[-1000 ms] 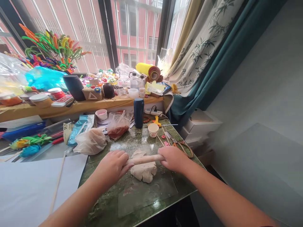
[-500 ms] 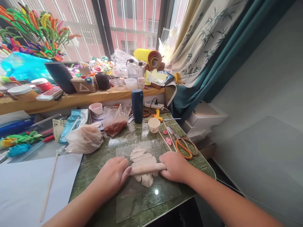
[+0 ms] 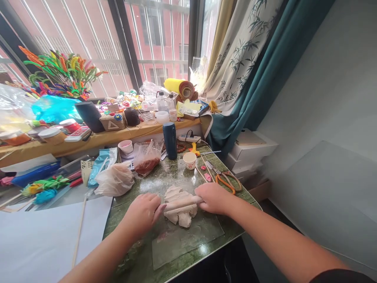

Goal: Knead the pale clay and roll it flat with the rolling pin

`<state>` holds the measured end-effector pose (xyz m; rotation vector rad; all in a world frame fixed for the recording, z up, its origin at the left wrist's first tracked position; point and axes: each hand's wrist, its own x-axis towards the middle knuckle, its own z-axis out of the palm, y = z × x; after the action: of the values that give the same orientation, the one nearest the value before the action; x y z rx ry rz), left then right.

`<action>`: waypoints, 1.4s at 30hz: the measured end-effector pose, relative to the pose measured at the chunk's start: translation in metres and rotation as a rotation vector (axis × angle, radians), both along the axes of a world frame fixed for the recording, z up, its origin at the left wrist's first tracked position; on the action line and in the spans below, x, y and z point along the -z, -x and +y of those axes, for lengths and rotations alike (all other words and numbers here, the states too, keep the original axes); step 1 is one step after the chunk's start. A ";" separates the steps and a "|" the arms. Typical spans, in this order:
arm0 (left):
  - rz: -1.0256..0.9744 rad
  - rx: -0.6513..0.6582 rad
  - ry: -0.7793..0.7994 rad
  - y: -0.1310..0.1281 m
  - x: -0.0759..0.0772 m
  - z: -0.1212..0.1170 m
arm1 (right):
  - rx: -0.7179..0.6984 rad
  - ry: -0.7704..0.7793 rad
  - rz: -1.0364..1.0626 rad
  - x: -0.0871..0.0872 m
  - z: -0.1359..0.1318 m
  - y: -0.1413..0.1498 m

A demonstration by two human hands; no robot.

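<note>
A pale wooden rolling pin (image 3: 182, 203) lies across a flattened lump of grey-white clay (image 3: 179, 214) on a clear glass sheet (image 3: 188, 241) over the green marbled table (image 3: 138, 259). My left hand (image 3: 143, 214) presses on the pin's left end with fingers curled over it. My right hand (image 3: 212, 197) covers the pin's right end, fingers closed around it.
Orange-handled scissors (image 3: 225, 181), thin sticks and a paper cup (image 3: 189, 160) lie beyond my right hand. A dark blue bottle (image 3: 170, 135), plastic bags (image 3: 114, 180) and a white paper sheet (image 3: 38, 239) sit to the left. The window ledge is crowded with craft supplies.
The pin rolled toward me over the clay, then back a little away. The clay has spread flatter and longer. Both hands stayed on the pin's ends.
</note>
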<state>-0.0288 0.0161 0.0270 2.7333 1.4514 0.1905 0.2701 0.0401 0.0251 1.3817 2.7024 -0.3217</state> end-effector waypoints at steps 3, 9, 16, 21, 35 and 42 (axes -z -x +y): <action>-0.029 0.018 -0.112 0.005 0.001 -0.013 | 0.056 -0.063 0.026 0.007 -0.020 -0.004; -0.105 0.051 -0.034 0.002 0.022 -0.029 | 0.102 -0.062 0.073 0.030 -0.046 -0.003; -0.099 -0.080 0.167 -0.008 0.022 -0.012 | 0.038 0.111 -0.005 0.019 -0.021 0.002; -0.012 -0.131 0.290 -0.013 0.017 -0.001 | 0.009 0.195 -0.107 0.005 -0.002 0.009; -0.022 -0.014 -0.036 0.000 0.000 -0.029 | 0.092 -0.069 0.036 0.005 -0.038 -0.002; -0.061 -0.025 0.097 -0.005 0.020 -0.035 | 0.100 0.042 -0.003 0.024 -0.053 0.005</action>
<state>-0.0238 -0.0186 0.0074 2.6111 1.4400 0.1966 0.2648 -0.0124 0.0006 1.5071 2.6134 -0.3813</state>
